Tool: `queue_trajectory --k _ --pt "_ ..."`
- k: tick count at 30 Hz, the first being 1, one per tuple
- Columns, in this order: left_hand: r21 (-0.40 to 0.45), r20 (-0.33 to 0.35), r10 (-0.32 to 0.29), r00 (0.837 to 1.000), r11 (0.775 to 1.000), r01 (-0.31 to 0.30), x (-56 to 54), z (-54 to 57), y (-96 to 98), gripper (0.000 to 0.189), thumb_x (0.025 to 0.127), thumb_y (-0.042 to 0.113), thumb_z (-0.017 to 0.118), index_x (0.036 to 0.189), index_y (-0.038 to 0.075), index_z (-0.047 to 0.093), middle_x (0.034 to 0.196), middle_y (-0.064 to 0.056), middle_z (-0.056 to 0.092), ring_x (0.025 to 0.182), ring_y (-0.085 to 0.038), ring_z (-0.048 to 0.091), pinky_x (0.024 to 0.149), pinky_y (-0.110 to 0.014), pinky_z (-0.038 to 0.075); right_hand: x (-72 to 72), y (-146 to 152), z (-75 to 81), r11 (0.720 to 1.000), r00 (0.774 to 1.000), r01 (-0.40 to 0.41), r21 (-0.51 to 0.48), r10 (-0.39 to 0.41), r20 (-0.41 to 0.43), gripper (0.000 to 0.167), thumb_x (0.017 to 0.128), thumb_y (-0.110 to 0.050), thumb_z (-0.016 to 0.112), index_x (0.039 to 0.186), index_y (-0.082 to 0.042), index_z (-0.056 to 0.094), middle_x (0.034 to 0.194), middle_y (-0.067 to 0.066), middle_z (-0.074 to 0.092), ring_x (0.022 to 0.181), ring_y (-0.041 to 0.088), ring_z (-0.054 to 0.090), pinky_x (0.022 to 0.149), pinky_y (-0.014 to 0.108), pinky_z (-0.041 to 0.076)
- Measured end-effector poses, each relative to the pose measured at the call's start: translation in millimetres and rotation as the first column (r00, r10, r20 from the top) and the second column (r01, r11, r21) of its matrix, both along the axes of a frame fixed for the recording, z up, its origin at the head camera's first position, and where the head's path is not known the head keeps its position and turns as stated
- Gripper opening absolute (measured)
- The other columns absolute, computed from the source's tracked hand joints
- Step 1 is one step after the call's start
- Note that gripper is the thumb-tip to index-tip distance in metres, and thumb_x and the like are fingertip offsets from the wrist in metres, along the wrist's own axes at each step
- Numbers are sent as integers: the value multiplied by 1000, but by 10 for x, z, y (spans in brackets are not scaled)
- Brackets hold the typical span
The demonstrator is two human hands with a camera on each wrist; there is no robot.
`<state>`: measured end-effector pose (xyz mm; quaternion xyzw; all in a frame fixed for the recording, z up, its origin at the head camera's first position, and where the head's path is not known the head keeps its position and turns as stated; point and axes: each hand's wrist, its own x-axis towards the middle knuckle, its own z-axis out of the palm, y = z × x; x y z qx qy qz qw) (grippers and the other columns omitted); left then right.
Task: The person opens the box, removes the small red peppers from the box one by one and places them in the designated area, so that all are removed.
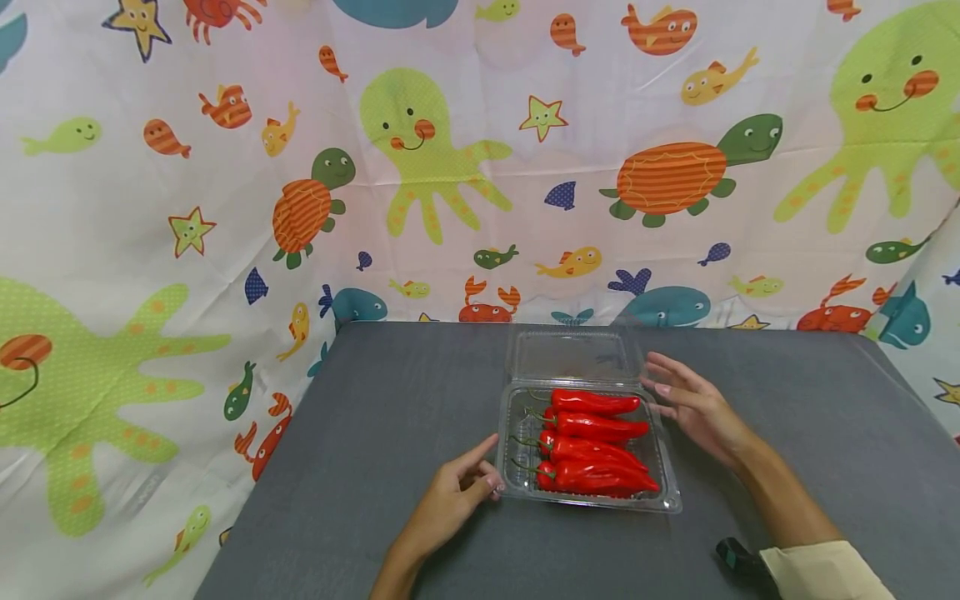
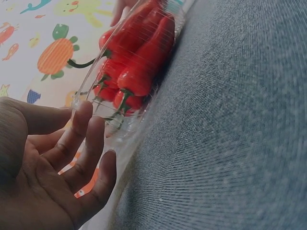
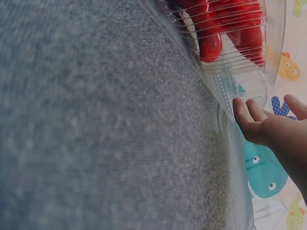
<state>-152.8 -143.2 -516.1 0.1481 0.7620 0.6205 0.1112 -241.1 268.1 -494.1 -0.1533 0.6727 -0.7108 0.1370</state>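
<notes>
Several glossy red peppers (image 1: pixel 596 450) with thin green stems lie side by side in a clear plastic clamshell box (image 1: pixel 667 497). Its transparent lid (image 1: pixel 573 354) is folded back on the far side, flat or nearly so. At the box's left edge is my left hand (image 1: pixel 453 500), its fingers loosely bent; the fingertips (image 2: pixel 82 111) meet or nearly meet the rim in the left wrist view. By the far right corner, near the hinge, my right hand (image 1: pixel 705 412) has its fingers spread; whether they touch the plastic I cannot tell. Neither hand holds a pepper.
A grey cloth (image 1: pixel 405 400) covers the table under the box. Behind and to the left hangs a white curtain (image 1: pixel 450 183) printed with sea animals. A small black device (image 1: pixel 738 554) sits by the right sleeve (image 1: pixel 825 571).
</notes>
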Motion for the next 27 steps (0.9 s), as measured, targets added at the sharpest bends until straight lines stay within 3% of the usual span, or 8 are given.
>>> queue_trajectory --k 9,13,18,23,27 --pt "-8 -40 31 999 999 -31 5 7 7 55 104 12 67 157 6 52 108 -14 73 84 -10 66 76 -23 53 79 37 -31 1000 1000 12 12 -12 -19 61 112 -18 46 168 -12 22 170 27 12 138 9 47 102 27 53" --pt "-54 -90 77 993 995 -82 6 34 -4 51 103 12 67 153 6 57 123 -14 70 84 -8 62 75 -21 49 138 68 -54 1000 999 10 3 -9 -49 58 111 -14 46 166 -13 27 167 20 24 136 5 51 101 28 54" --pt "-79 -148 116 982 988 -129 -7 87 -17 51 103 13 69 152 10 59 146 -14 56 99 -15 67 77 -25 54 202 116 -64 1000 997 8 -4 -9 -73 56 111 -11 46 164 -15 31 161 2 38 136 6 53 101 29 55" --pt "-83 -221 71 973 992 -92 -92 134 -15 51 103 14 70 153 13 58 163 -12 42 113 -30 68 85 -31 56 257 162 -48 1000 995 3 -9 -4 -98 54 111 -9 45 163 -16 34 155 -10 44 136 5 55 101 29 55" --pt "-101 -257 25 966 993 -53 -192 182 -5 51 104 17 69 154 15 57 168 -6 36 118 -32 67 90 -34 56 292 202 -36 999 992 -13 -31 9 -125 55 111 -5 42 164 -15 33 156 -11 46 139 8 54 102 29 54"
